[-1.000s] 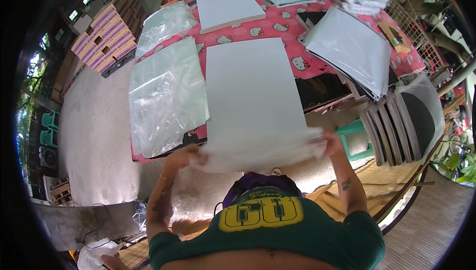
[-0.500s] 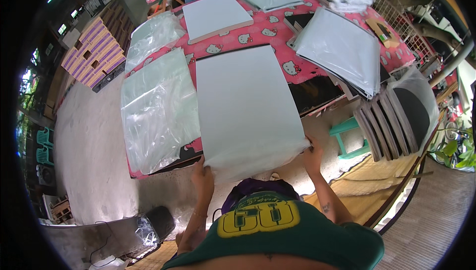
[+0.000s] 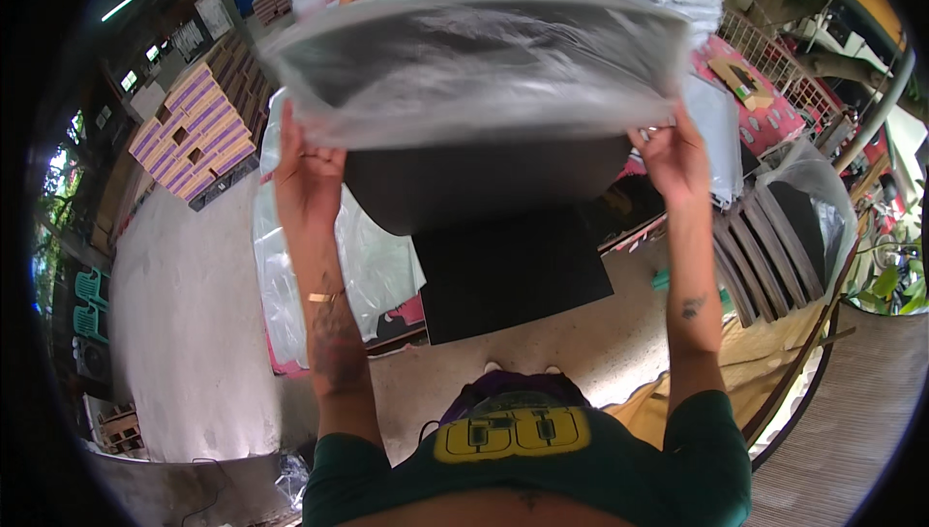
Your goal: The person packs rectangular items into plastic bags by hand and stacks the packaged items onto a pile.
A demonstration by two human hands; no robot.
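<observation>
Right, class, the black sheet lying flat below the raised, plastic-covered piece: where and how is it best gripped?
Probably the near edge of the black sheet, approached from the wearer's side and pinched above and below: it lies flat, and that edge seems to overhang the table, leaving room underneath.

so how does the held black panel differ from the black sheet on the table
The held panel is aloft between left hand and right hand; the black sheet lies on the table. Clear plastic covers the held panel's upper part; none shows on the black sheet. The held panel's lower edge looks rounded; the black sheet has sharper corners. Both look black.
</observation>
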